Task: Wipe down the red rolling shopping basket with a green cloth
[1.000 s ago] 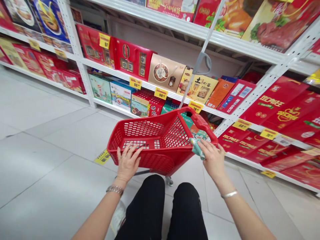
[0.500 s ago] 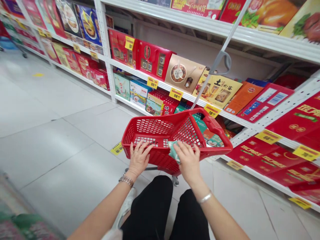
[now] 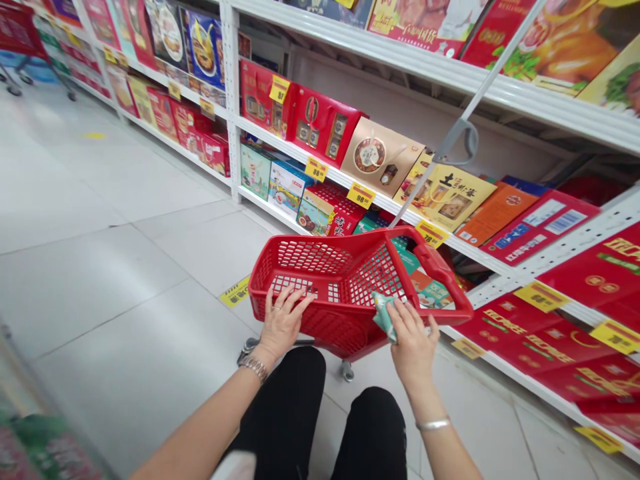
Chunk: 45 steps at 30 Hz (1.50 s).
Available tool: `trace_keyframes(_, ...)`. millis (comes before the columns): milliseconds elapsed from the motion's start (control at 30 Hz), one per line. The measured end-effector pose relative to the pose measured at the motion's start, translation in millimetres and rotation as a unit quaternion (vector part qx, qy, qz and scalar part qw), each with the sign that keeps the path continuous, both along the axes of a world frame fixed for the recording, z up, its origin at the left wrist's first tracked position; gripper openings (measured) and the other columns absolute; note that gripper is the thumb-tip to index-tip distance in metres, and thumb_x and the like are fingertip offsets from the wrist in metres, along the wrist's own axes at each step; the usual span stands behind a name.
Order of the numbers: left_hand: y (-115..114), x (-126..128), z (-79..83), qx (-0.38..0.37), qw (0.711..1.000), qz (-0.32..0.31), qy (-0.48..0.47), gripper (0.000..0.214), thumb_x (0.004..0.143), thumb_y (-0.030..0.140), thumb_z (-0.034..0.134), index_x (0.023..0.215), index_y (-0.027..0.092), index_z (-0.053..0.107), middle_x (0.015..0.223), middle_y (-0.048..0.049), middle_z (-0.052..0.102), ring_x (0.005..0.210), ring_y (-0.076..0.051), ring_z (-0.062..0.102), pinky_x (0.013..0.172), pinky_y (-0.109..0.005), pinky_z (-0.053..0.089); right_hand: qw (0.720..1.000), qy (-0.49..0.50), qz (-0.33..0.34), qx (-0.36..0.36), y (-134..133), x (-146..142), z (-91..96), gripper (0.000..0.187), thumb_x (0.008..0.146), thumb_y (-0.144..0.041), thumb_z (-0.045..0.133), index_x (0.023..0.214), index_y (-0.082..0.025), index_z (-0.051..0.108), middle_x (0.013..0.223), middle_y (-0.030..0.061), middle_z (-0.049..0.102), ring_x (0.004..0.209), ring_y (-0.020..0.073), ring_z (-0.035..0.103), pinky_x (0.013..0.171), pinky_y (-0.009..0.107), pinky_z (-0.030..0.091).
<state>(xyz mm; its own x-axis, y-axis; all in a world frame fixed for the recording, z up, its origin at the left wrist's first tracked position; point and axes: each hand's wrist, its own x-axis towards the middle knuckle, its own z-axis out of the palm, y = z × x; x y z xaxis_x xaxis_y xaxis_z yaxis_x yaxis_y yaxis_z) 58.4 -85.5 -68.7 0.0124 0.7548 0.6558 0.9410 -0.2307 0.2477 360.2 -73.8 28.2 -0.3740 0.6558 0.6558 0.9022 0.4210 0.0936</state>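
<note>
A red plastic shopping basket (image 3: 345, 333) with a mesh wall stands on wheels in front of me, and a long grey pull handle (image 3: 463, 141) rises from it. My left hand (image 3: 284, 321) grips its near rim, with the fingers over the edge. My right hand (image 3: 413, 341) is above the basket's right end and pinches a small teal and white packet (image 3: 383, 317). The packet is partly hidden by my fingers. The basket's inside looks bare, though my hands hide part of it.
White metal shelves (image 3: 380, 200) packed with boxed gift sets and yellow price tags run along the right. A tiled floor (image 3: 110, 267) spreads left. A red trolley (image 3: 25, 40) stands far off, and a blurred display (image 3: 40, 433) intrudes at lower left.
The view and basket have shifted, so the shelves sit further right. Over the last half second, my right hand has moved rightward with the packet still in it. My left hand stays on the rim.
</note>
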Motion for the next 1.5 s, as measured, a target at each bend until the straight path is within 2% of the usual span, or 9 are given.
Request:
trace_keyframes(233, 3, 24, 5.6, -0.023, 0.999, 0.014, -0.019, 0.055, 0.09, 0.01, 0.053, 0.139, 0.031, 0.067, 0.141, -0.0076, 0.069, 0.141, -0.032, 0.053, 0.129, -0.063, 0.01, 0.991, 0.005, -0.116, 0.064, 18, 55, 20.2, 0.061, 0.084, -0.006, 0.048, 0.142, -0.022, 0.061, 0.134, 0.0169, 0.07, 0.117, 0.0343, 0.065, 0.111, 0.059, 0.026)
trace_keyframes(400, -1, 37, 15.8, -0.048, 0.999, -0.013, -0.011, 0.064, 0.089, 0.008, 0.054, 0.15, 0.028, 0.058, 0.151, -0.0079, 0.062, 0.146, -0.033, 0.048, 0.129, -0.064, 0.007, 0.997, 0.027, -0.059, 0.033, 28, 8, 17.7, 0.063, 0.081, -0.004, 0.049, 0.139, -0.025, 0.063, 0.138, 0.0123, 0.069, 0.125, 0.0301, 0.062, 0.115, 0.054, 0.024)
trace_keyframes(600, -6, 15, 13.7, -0.036, 0.999, -0.03, 0.012, 0.057, 0.095, 0.014, 0.053, 0.15, 0.026, 0.056, 0.154, -0.0097, 0.059, 0.15, -0.029, 0.044, 0.129, -0.063, -0.001, 0.997, 0.01, 0.048, -0.06, 21, -63, -22.9, 0.07, 0.072, 0.004, 0.049, 0.133, -0.027, 0.066, 0.141, 0.0063, 0.069, 0.13, 0.0248, 0.06, 0.121, 0.048, 0.016)
trace_keyframes(700, -10, -8, 8.4, -0.021, 0.999, 0.002, 0.031, 0.054, 0.095, 0.013, 0.052, 0.147, 0.028, 0.06, 0.152, -0.0115, 0.06, 0.15, -0.031, 0.044, 0.128, -0.065, 0.007, 0.996, 0.012, 0.053, -0.066, 21, -56, -33.5, 0.07, 0.074, 0.005, 0.05, 0.133, -0.028, 0.066, 0.14, 0.0062, 0.07, 0.13, 0.0243, 0.061, 0.121, 0.047, 0.017)
trace_keyframes(800, -12, -24, 4.6, -0.01, 0.998, -0.014, 0.061, 0.056, 0.094, 0.009, 0.051, 0.146, 0.029, 0.061, 0.149, -0.0111, 0.064, 0.146, -0.03, 0.049, 0.127, -0.06, 0.019, 0.998, 0.011, 0.027, -0.055, 26, -28, -30.1, 0.067, 0.075, 0.005, 0.05, 0.13, -0.028, 0.068, 0.137, 0.0061, 0.071, 0.128, 0.0248, 0.062, 0.121, 0.048, 0.018)
trace_keyframes(1000, -11, -8, 3.5, -0.005, 0.999, -0.013, 0.051, 0.054, 0.093, 0.008, 0.053, 0.142, 0.026, 0.065, 0.139, -0.0109, 0.07, 0.132, -0.03, 0.06, 0.123, -0.058, 0.029, 0.998, 0.007, -0.045, -0.031, 39, 16, -14.8, 0.061, 0.078, 0.001, 0.049, 0.129, -0.027, 0.069, 0.135, 0.0087, 0.072, 0.126, 0.029, 0.063, 0.119, 0.056, 0.02)
trace_keyframes(1133, -13, 18, 3.2, -0.02, 0.999, -0.023, 0.031, 0.058, 0.091, 0.008, 0.054, 0.145, 0.028, 0.062, 0.143, -0.0096, 0.068, 0.131, -0.03, 0.06, 0.122, -0.057, 0.029, 0.997, 0.018, -0.062, -0.034, 36, -5, -18.2, 0.062, 0.077, 0.001, 0.05, 0.13, -0.026, 0.068, 0.137, 0.0102, 0.071, 0.125, 0.0302, 0.062, 0.118, 0.057, 0.021)
trace_keyframes(1300, -13, 38, 1.4, -0.037, 0.998, -0.047, 0.033, 0.064, 0.09, 0.008, 0.054, 0.151, 0.028, 0.056, 0.149, -0.0098, 0.063, 0.136, -0.03, 0.057, 0.124, -0.056, 0.026, 0.997, 0.021, 0.031, -0.073, 25, -49, -43.8, 0.069, 0.076, -0.001, 0.058, 0.137, -0.032, 0.063, 0.143, 0.006, 0.067, 0.131, 0.0275, 0.059, 0.122, 0.052, 0.02)
trace_keyframes(1500, -3, 21, -2.7, -0.068, 0.993, -0.077, 0.061, 0.068, 0.09, 0.006, 0.05, 0.154, 0.029, 0.053, 0.154, -0.0104, 0.059, 0.147, -0.028, 0.048, 0.126, -0.056, 0.024, 0.994, 0.025, 0.019, -0.109, 33, -32, -58.1, 0.069, 0.077, 0.0, 0.058, 0.137, -0.032, 0.064, 0.145, 0.0057, 0.066, 0.133, 0.0264, 0.059, 0.121, 0.051, 0.022)
